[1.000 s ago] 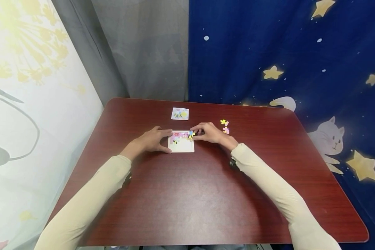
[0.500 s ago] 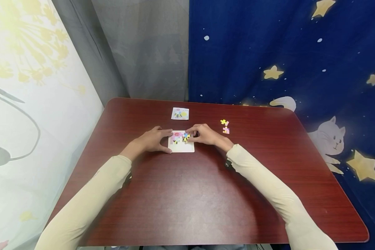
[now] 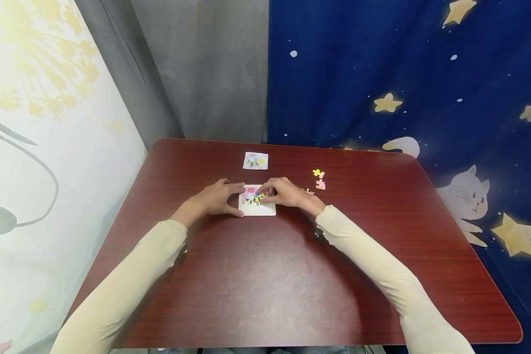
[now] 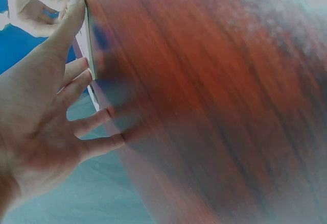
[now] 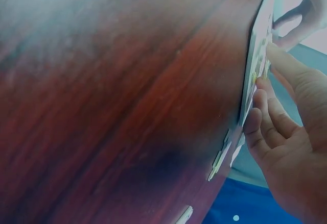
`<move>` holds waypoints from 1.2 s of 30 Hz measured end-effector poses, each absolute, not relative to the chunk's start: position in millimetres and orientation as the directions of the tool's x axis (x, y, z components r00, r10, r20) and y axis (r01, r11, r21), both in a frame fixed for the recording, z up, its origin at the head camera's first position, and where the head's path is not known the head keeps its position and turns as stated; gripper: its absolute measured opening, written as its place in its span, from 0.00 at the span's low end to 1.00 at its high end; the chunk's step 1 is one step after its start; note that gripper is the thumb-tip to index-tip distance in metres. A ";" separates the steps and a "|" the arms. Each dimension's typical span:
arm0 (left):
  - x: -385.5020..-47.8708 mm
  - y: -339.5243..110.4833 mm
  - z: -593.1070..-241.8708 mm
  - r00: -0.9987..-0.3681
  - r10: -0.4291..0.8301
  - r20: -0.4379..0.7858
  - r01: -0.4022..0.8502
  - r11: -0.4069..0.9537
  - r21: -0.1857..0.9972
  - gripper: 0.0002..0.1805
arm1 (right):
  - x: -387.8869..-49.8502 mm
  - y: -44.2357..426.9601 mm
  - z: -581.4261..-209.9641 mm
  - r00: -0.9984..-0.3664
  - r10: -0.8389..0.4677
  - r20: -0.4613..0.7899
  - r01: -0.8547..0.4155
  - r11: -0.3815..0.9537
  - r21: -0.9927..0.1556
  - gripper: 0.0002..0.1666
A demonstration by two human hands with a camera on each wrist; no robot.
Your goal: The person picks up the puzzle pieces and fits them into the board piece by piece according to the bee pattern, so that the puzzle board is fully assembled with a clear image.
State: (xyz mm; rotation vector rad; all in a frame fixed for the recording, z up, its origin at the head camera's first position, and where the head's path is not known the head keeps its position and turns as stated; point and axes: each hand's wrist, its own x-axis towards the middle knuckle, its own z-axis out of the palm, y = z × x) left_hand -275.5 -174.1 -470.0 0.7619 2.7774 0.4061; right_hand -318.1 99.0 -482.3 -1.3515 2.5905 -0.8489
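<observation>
A white puzzle tray [image 3: 257,211] lies on the table, its upper part covered with pink, yellow and black pieces. My left hand [image 3: 214,198] spans the tray's left edge, thumb at the lower corner and fingers at the upper one; in the left wrist view the left hand [image 4: 46,101] has its fingers spread. Above the tray, my right hand [image 3: 287,192] pinches a yellow, black and blue puzzle piece [image 3: 258,199]. In the right wrist view the right hand [image 5: 294,132] is over the tray [image 5: 252,66], its thumb and a finger on the piece, whose outline is partly hidden.
A picture card [image 3: 255,161] with a bee lies behind the tray. To the right are loose pieces, a yellow one [image 3: 317,172] and a pink one [image 3: 320,184], with more [image 3: 309,191] beside the right wrist. Curtains hang beyond the table [image 3: 256,285].
My right hand has moved left over the tray, carrying the puzzle piece toward its middle. Small pieces beside the right wrist have come into view. My left hand has stayed put.
</observation>
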 end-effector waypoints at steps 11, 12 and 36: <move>-275.2 -173.9 -468.4 -0.837 0.528 -0.146 0.465 0.825 0.320 0.54 | -316.9 95.9 -480.6 -0.607 -0.784 0.133 -0.726 0.479 -0.493 0.15; -275.3 -173.8 -468.5 -0.837 0.527 -0.147 0.464 0.826 0.320 0.54 | -317.1 95.7 -480.8 -0.605 -0.785 0.133 -0.728 0.477 -0.493 0.15; -274.9 -173.6 -468.3 -0.834 0.531 -0.148 0.468 0.825 0.318 0.53 | -313.6 86.7 -472.8 -0.623 -0.782 0.029 -0.717 0.556 -0.420 0.15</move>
